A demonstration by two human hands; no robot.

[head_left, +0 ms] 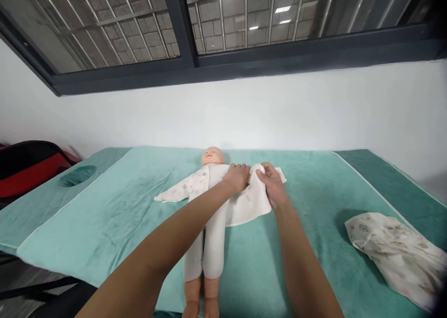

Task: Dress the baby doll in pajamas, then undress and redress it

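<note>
A baby doll (213, 156) lies on its back, head toward the wall, in white trousers (213, 255). A patterned white baby shirt (193, 185) covers the doll's arm on the left of the view. The shirt's other half is spread out to the right, its plain inner side up. My left hand (238, 176) lies at the doll's shoulder on that side, fingers curled down; what they grip is hidden. With thumb and fingers, my right hand (273, 184) pinches the bunched cloth of the shirt. The doll's arm on this side cannot be seen.
A green padded cover (115, 206) with a round hole (77, 176) at left lies under the doll. At right is a crumpled patterned cloth (398, 255). A black and red bag (33, 166) stands at far left, and a barred window (223, 24) is above.
</note>
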